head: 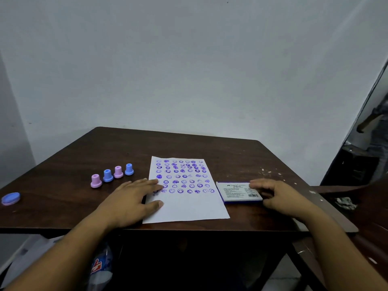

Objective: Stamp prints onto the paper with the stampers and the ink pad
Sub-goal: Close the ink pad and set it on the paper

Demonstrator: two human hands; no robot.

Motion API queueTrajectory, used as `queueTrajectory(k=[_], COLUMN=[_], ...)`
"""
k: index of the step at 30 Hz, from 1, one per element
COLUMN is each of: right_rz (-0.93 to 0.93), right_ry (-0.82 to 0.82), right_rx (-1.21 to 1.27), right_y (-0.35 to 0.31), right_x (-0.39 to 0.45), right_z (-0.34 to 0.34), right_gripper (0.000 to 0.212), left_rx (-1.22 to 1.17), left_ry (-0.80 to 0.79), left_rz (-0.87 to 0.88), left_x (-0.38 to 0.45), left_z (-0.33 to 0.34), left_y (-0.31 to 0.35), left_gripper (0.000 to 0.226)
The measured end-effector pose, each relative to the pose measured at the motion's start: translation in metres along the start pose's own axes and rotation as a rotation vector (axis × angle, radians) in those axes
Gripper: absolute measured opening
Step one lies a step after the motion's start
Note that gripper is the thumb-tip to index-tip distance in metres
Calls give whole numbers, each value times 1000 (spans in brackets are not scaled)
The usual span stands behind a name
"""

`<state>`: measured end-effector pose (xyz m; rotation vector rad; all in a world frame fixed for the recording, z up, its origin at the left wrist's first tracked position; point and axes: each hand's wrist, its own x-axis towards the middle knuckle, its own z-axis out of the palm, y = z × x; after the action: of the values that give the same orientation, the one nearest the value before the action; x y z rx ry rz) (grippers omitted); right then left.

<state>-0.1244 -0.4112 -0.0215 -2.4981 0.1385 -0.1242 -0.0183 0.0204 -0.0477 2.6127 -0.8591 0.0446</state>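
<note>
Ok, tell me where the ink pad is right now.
In the head view the ink pad lies closed on the table, just right of the paper, with the right hand holding its right end.

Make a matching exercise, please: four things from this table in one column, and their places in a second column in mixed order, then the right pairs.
Things:
1. paper
2. ink pad
3. four stampers
4. round cap

Places:
A. alone near the table's left edge
B. under the fingers of the right hand
C. in a row, left of the paper
D. in the middle, with the left hand resting on its left edge

Pairs: 1-D, 2-B, 3-C, 4-A
</note>
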Motion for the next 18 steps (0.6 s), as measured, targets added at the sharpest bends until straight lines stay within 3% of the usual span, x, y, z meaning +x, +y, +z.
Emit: queueTrajectory(k=[5,11,18], right_rz=[51,88,64], right_ry=[-48,-166,-224], right_rx=[119,75,80], right_y=[-3,-9,-9], right_x=[3,18,25], right_z=[-4,-9,-14], right_gripper=[60,96,94], left_rx=[-9,-13,-47], left_ry=[14,7,40], left_rz=[11,20,23], left_x=[0,0,-1], left_z=[1,1,0], left_y=[-2,-3,-4], left_gripper=[55,54,52])
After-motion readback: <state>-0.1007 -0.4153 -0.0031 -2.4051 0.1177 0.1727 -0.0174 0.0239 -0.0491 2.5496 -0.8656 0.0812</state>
